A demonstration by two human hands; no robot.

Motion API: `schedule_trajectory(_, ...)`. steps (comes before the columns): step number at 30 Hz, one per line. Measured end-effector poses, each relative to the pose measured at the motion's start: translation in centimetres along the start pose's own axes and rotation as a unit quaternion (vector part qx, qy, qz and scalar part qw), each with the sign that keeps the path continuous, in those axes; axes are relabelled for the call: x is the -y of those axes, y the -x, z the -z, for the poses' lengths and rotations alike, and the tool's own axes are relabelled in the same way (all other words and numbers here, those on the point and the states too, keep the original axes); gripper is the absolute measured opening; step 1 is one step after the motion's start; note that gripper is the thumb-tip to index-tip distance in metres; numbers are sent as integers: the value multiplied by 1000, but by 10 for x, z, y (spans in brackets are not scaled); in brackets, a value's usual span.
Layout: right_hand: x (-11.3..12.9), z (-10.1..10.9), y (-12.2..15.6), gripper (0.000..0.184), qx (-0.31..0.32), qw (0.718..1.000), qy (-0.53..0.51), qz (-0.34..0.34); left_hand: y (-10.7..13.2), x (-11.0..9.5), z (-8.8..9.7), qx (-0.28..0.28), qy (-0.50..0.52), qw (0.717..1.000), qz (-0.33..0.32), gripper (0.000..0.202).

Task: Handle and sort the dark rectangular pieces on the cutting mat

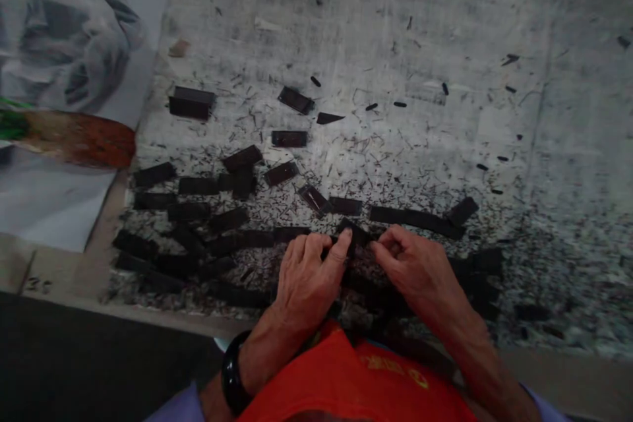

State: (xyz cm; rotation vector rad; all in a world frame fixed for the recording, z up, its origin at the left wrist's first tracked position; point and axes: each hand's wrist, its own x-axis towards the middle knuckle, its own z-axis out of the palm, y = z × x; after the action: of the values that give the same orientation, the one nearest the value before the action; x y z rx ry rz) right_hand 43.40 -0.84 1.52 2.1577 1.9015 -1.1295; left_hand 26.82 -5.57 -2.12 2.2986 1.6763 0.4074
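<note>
My left hand (307,277) and my right hand (420,270) meet near the table's front edge, both pinching one small black rectangular plastic part (357,235) between fingertips. The left index finger lies on top of it. Many similar black parts (198,211) lie scattered on the worn grey table (395,46), thickest to the left of my hands. A black watch (232,376) is on my left wrist. The part's underside is hidden by my fingers.
A clear plastic bag (64,33) with dark items sits at the far left, beside a rusty brown object (79,138). Black shavings litter the tabletop. A taller black block (190,103) stands farther back. My red garment (356,382) fills the bottom.
</note>
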Motion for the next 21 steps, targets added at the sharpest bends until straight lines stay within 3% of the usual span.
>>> schedule_trajectory(6, 1, -1, 5, 17, -31, 994, -105, -21, 2, 3, -3, -14, 0, 1000, -7, 40)
schedule_trajectory(13, 6, -8, 2, 15, -30, 996, -88, -3, 0, 3, -3, -23, 4, 1000, -8, 37)
schedule_trajectory(21, 6, -5, -1, 17, -16, 999, -42, 11, -8, 1, 3, 3, 12, 999, 36, 29)
